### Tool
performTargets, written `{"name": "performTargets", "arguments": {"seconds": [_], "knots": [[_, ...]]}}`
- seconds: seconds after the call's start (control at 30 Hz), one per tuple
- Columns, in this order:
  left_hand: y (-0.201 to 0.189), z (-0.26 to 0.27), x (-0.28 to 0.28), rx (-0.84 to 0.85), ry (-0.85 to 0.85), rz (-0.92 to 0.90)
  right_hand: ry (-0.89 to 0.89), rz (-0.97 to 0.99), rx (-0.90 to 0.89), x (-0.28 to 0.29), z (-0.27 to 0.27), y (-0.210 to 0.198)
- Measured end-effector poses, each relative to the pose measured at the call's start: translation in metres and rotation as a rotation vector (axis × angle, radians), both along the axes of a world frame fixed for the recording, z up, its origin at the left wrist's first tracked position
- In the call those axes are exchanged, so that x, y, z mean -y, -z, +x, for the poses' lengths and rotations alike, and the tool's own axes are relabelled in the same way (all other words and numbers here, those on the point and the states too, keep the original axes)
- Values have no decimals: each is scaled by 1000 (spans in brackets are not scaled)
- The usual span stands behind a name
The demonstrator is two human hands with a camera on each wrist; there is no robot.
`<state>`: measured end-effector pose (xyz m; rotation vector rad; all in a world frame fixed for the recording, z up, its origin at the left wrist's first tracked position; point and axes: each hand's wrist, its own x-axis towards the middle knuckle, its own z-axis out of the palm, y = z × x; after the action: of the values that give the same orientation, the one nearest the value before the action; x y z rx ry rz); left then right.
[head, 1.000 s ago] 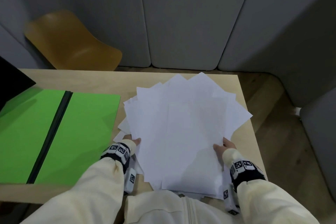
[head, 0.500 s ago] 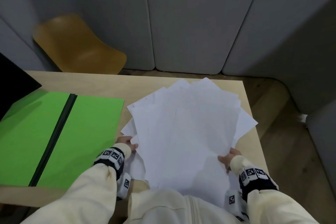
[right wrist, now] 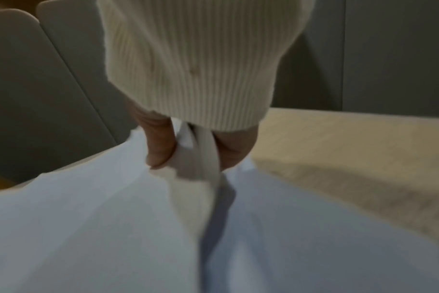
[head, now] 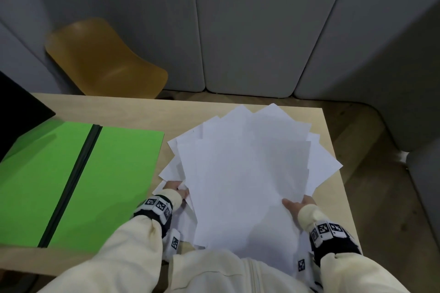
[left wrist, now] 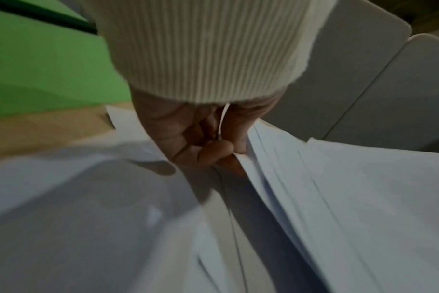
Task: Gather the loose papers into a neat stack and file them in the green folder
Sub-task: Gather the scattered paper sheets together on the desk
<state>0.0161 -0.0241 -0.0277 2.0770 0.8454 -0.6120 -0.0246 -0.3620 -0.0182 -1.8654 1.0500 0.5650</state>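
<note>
1. Between my two hands, above the right half of the table [head: 214, 112], is the bundle of loose papers [head: 247, 173]: plain white sheets, fanned unevenly, so that many corners jut out along the far edge and to both sides.
2. No print shows on the top sheets; they look blank and faintly grey where they shade one another.
3. My left hand [head: 177, 188] grips the left edge of the bundle. In the left wrist view its fingers [left wrist: 213, 150] are curled around several sheet edges, with one thin sheet slipping up between them.
4. More sheets hang loose below and to the left of that hand, not squared with the rest.
5. My right hand [head: 297, 207] holds the right edge near the lower corner. In the right wrist view the thumb [right wrist: 160, 150] presses on top and the other fingers curl underneath, pinching the paper between them.
6. The near end of the bundle reaches over the table edge toward my chest; I cannot tell whether the far end touches the tabletop.
7. The green folder [head: 114, 173] lies open and flat on the left half of the table, a dark spine running down its middle, its right edge just beside the leftmost paper corners.
8. A yellow chair [head: 104, 59] stands beyond the table, against grey padded wall panels [head: 250, 26].
</note>
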Motion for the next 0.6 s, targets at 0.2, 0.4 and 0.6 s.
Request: {"name": "performTargets", "arguments": {"seconds": [0.2,0.4,0.6], "knots": [[-6,10,-40,146,-204,-5,-14,15,-87,22,-7,-1],[-10,2,-8,-54,-276,-78,-192,34,-147,-1,-8,-4],[-13,-2,-1,-50,-595,-594,-67,-32,-70,-4,1,-8]]}}
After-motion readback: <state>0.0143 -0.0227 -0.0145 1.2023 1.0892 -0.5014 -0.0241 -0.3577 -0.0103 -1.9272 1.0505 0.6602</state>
